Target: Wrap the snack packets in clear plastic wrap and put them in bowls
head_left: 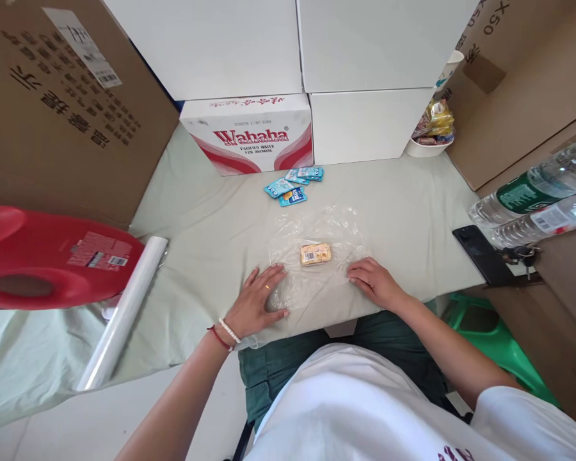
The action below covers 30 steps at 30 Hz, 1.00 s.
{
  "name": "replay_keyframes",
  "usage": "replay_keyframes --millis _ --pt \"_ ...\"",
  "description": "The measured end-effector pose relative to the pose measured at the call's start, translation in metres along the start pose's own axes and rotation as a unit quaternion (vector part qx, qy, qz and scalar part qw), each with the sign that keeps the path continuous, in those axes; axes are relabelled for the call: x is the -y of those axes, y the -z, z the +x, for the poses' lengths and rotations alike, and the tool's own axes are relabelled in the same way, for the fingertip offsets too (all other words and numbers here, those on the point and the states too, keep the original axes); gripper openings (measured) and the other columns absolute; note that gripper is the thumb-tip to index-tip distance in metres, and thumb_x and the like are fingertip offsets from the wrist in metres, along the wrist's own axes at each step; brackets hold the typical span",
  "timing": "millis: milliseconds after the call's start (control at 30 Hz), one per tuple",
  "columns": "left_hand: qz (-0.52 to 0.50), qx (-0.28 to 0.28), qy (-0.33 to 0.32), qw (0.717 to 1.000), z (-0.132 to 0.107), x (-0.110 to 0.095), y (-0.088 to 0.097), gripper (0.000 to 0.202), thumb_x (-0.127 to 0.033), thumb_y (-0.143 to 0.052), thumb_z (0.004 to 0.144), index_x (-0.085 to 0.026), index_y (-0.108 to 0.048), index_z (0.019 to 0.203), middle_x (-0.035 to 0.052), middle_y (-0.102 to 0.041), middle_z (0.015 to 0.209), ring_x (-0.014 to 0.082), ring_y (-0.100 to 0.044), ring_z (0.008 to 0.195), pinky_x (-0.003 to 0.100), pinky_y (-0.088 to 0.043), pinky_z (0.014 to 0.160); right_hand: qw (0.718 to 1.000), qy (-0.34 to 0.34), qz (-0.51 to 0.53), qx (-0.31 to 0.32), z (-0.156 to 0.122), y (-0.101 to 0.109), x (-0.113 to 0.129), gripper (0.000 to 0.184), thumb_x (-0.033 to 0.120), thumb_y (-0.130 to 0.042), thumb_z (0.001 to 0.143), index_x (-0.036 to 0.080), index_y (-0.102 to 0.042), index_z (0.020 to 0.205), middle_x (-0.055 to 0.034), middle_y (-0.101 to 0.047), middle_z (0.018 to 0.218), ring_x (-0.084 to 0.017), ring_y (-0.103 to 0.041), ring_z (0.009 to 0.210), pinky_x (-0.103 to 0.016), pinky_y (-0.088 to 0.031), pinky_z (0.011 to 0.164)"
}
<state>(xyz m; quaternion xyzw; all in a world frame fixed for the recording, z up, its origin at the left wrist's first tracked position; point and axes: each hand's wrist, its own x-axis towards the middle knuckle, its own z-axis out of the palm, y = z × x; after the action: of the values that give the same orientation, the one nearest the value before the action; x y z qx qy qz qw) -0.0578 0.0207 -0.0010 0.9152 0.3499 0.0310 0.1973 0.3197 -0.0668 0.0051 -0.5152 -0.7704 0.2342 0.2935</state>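
Observation:
A small packaged snack (316, 254) with a yellowish wrapper and a barcode label lies on a sheet of clear plastic film (324, 224), spread wrinkled on the cloth. My left hand (259, 299) rests flat over the film's left edge, its fingers apart. On the opposite side, my right hand (373, 282) touches the right edge with its fingers stretched towards the middle and lying close together. Neither hand touches the snack. Beyond the film is a small pile of blue sachets (292, 195).
A white film roll (125, 307) and a red jug (43, 256) stand left. The Wahaba water carton (254, 137) and white boxes (365, 121) block the back. Right are plastic bottles (532, 192), a phone (482, 253), keys (523, 256) and a snack bowl (429, 147).

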Motion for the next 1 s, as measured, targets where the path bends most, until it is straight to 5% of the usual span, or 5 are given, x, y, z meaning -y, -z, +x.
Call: replay_keyframes --millis 167,433,667,800,1000 --pt "0.004 -0.001 0.019 1.000 0.017 0.000 0.002 0.079 -0.068 -0.068 0.086 -0.025 -0.055 0.151 0.0162 -0.045 0.167 0.0336 -0.040 0.156 0.062 -0.019 0.130 0.998 -0.039 0.029 0.038 0.045 0.027 0.009 0.032 0.039 -0.044 0.107 0.025 -0.073 0.108 -0.0064 -0.076 0.102 -0.022 -0.069 0.094 -0.037 -0.055 0.089" --pt "-0.069 -0.127 0.042 0.989 0.045 0.000 0.010 0.025 -0.035 -0.053 0.093 -0.027 -0.074 0.103 0.0048 -0.076 0.131 0.0307 -0.049 0.149 0.067 -0.010 0.129 0.976 -0.190 0.079 0.066 0.099 0.048 -0.003 0.023 0.034 -0.051 0.096 0.021 -0.071 0.095 -0.0008 -0.072 0.084 -0.015 -0.063 0.068 -0.026 -0.046 0.069" --pt "-0.089 -0.243 0.222 0.940 0.086 0.017 0.008 0.037 -0.044 -0.051 0.094 -0.024 -0.058 0.063 0.0105 -0.074 0.087 0.0319 -0.067 0.114 0.054 -0.046 0.109 0.938 -0.277 -0.131 0.163 0.119 0.053 -0.002 0.021 0.023 -0.052 0.095 0.021 -0.073 0.092 -0.0042 -0.073 0.086 -0.019 -0.062 0.078 -0.028 -0.039 0.066" --pt "-0.069 -0.262 0.265 0.925 0.093 0.016 0.000 0.031 -0.051 -0.060 0.090 -0.021 -0.069 0.085 0.0133 -0.071 0.103 0.0345 -0.063 0.111 0.052 -0.050 0.101 0.920 -0.247 -0.280 0.120 0.151 0.055 0.002 0.029 0.029 -0.047 0.103 0.021 -0.076 0.104 -0.0111 -0.074 0.105 -0.026 -0.064 0.097 -0.033 -0.043 0.074" --pt "-0.035 -0.268 0.322 0.908 0.097 0.005 -0.002 0.064 -0.049 -0.073 0.084 -0.016 -0.061 0.137 0.0179 -0.061 0.132 0.0372 -0.056 0.126 0.053 -0.047 0.107 0.941 -0.182 -0.252 0.132 0.214 0.020 -0.003 0.061 0.036 -0.072 0.093 0.014 -0.056 0.148 -0.0187 -0.064 0.139 -0.034 -0.051 0.131 -0.039 -0.044 0.101"
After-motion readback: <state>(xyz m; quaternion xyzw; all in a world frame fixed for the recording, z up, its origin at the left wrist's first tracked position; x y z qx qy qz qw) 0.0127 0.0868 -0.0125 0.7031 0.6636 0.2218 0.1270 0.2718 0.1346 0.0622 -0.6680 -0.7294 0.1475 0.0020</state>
